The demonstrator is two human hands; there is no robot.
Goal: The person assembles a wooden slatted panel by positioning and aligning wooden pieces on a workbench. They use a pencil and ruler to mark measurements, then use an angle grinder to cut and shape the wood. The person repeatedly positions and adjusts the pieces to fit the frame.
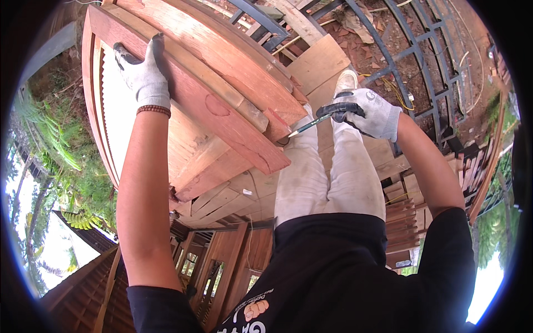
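My left hand (pixel 143 75), in a white glove with dark grey fingertips, holds a long reddish wooden plank (pixel 208 108) near its upper end. The plank slants down to the right and lies beside other boards. A dark green pencil (pixel 311 125) is pinched in my right hand (pixel 363 111), which wears a matching glove. The pale pencil tip points left, close to the lower right end of a wooden beam (pixel 280 125). Whether the tip touches the wood I cannot tell.
Pale boards (pixel 319 61) form the platform underfoot, beside my white shoe (pixel 347 80). A dark metal frame (pixel 427 61) stands over rubble-strewn ground at the upper right. Stacked timber (pixel 402 227) lies to the right. Green plants (pixel 50 127) grow at the left.
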